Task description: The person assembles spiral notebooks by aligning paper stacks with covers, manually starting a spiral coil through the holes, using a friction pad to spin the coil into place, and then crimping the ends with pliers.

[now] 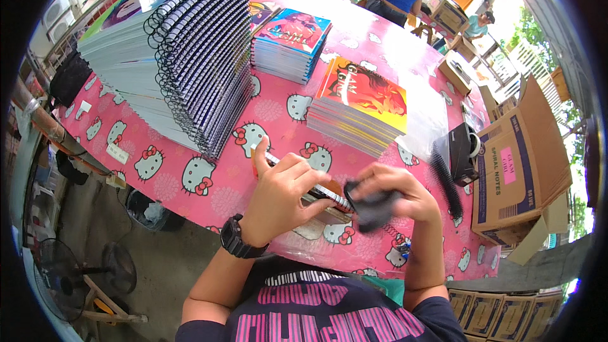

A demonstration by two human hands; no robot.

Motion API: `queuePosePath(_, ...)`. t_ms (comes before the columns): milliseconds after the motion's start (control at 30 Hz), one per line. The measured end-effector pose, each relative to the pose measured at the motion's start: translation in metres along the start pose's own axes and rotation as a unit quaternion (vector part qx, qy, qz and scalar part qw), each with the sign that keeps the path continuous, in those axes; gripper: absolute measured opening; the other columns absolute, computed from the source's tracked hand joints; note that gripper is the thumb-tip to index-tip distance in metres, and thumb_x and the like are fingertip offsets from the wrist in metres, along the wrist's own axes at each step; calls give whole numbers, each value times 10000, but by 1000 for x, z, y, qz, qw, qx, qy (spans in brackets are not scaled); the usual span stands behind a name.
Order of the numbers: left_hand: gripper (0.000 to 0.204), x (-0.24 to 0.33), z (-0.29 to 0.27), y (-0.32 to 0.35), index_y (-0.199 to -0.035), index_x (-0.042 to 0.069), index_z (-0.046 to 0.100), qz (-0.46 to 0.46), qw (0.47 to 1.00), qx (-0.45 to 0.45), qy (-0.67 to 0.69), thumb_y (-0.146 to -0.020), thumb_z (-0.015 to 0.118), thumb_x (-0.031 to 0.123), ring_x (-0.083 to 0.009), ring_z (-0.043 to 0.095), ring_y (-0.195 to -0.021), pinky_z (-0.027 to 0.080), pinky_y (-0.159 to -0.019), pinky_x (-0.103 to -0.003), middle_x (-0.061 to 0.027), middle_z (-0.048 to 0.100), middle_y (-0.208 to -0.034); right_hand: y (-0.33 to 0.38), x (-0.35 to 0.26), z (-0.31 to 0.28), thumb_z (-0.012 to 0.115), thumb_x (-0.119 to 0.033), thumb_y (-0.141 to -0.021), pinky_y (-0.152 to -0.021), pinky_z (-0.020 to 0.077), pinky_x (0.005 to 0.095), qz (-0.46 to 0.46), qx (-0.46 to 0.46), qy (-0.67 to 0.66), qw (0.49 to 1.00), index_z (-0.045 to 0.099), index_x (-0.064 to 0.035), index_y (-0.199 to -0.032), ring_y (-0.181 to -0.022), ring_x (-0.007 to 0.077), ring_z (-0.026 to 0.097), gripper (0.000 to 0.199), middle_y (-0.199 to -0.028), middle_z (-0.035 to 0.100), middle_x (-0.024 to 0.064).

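Notebook: a spiral-bound notebook (316,193) held just above the bench's near edge, its black wire spine running from upper left to lower right between the two hands.
Left hand: the left hand (282,193) comes in from the lower edge with a black watch (237,239) on the wrist; its grip is closed over the notebook, fingers curled on top, thumb pointing up and away.
Right hand: the right hand (396,193) has its forearm rising steeply from below, wrist bent inward; its grip is shut on a dark, blurred object (372,208) at the notebook's right end. What that object is cannot be told.
Bench: a pink cartoon-cat cloth covers the bench (209,183).
Far left corner: a tall leaning stack of spiral notebooks (190,57).
Middle: two shorter stacks of colourful books (291,41) (358,107).
Right edge: loose black spiral coils (446,180) and an open cardboard box (519,164).
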State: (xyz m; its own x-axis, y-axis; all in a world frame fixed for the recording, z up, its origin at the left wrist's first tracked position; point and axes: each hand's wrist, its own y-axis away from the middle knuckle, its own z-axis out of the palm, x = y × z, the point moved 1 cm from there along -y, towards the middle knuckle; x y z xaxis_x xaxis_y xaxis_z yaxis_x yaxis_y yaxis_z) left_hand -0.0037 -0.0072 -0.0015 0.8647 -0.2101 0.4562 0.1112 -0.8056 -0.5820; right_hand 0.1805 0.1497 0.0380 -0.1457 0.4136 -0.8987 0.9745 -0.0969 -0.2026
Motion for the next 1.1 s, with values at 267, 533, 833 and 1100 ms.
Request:
queuePosePath(267,694,0,-4,0,-1245,151,521,-34,999,5,23,-638,803,338,-134,600,-862,131,-1063,-579,28,626,-877,-20,14,-2,525,-595,-822,-866,444,378,79,-7,95,992,679,3,-994,-952,264,592,641,-1014,642,152)
queuePosePath(533,785,-11,-7,7,-1335,120,441,-26,999,40,-1,-660,800,298,-212,531,-1093,122,-1068,-583,-27,599,-1045,-38,40,-2,460,-647,-834,-824,441,377,208,27,278,937,684,26,-964,-907,281,592,721,-951,623,171)
queuePosePath(833,457,-67,9,38,-1237,26,511,-190,817,141,525,-819,694,40,-97,560,-936,450,-833,-244,-38,598,-1023,-49,31,10,585,-423,-847,-826,439,340,26,74,-12,997,685,17,-944,-934,223,583,461,-940,644,131)
queuePosePath(1100,339,-71,19,49,-1191,13,545,-236,712,192,632,-864,634,34,-103,575,-911,454,-799,-242,-34,610,-979,-65,17,21,569,-457,-831,-854,442,362,-62,8,-120,991,682,7,-953,-923,236,590,493,-945,656,133)
